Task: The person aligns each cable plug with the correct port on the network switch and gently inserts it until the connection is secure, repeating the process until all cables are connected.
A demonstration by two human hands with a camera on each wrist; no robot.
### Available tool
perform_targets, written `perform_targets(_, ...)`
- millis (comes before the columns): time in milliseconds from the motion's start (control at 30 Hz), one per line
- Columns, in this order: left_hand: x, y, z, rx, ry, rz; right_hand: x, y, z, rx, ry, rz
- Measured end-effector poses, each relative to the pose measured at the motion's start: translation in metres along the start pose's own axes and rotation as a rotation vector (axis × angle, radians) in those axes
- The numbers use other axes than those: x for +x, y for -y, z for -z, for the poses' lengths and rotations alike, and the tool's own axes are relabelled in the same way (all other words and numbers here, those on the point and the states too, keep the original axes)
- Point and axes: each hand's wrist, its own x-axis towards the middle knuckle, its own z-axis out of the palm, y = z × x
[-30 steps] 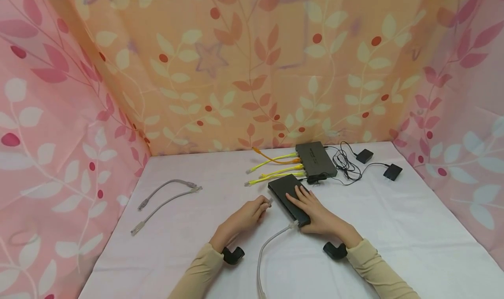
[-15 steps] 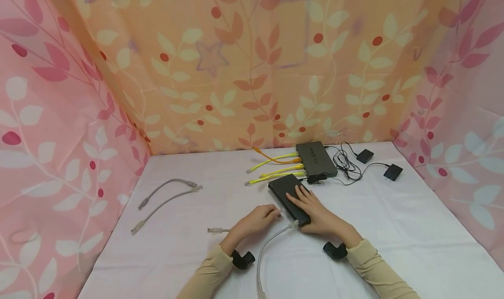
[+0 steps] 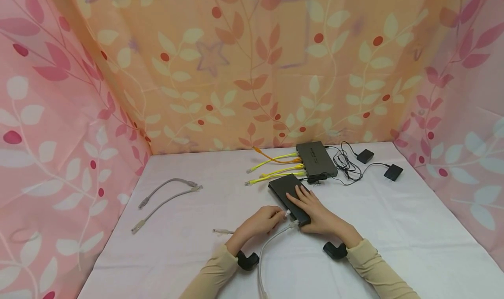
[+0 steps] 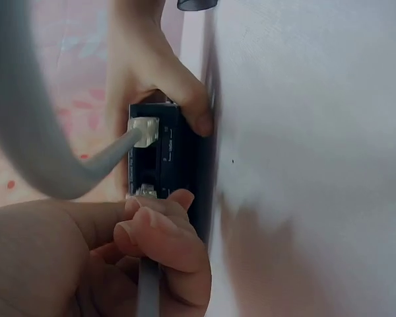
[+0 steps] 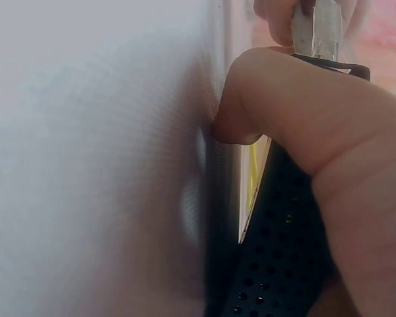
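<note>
A black network switch (image 3: 289,196) lies on the white cloth with its ports facing left. My right hand (image 3: 319,213) holds it, fingers spread over the top and thumb bent round the near end in the right wrist view. My left hand (image 3: 261,222) pinches a grey network cable (image 4: 148,290) just behind its clear plug (image 4: 145,190), which is right at a port. The cable's other plug (image 3: 223,231) sticks out past my left wrist. A second grey cable (image 3: 261,251) is plugged into the port nearest the near end, one port gap from the pinched plug.
Behind stands another dark switch (image 3: 316,159) with yellow cables (image 3: 275,174) and an orange cable (image 3: 275,160). Two black power adapters (image 3: 365,156) with tangled cords lie at the right. Two loose grey cables (image 3: 165,207) lie at the left. Patterned cloth walls (image 3: 220,93) surround the table.
My left hand has moved right, bringing the pinched plug up to the switch's port side, and the cable's other end has come into view. The right hand stays in place on the switch.
</note>
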Motion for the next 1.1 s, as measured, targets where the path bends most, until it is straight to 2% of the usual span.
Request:
perform_targets(200,0.001,-0.004,0.000,-0.010,-0.015,-0.006,0.001,0.001,0.001,-0.002,0.006,-0.003)
perform_targets(600,0.002,-0.011,-0.002,-0.009,-0.052,0.053,0.001,-0.001,0.000,-0.016,0.007,0.004)
perform_targets(867,0.006,-0.019,-0.005,0.043,-0.077,0.063,0.002,-0.001,0.000,-0.006,0.002,0.014)
perform_targets(1100,0.008,-0.024,-0.005,0.049,-0.068,0.092,0.001,-0.001,0.000,-0.016,0.004,0.009)
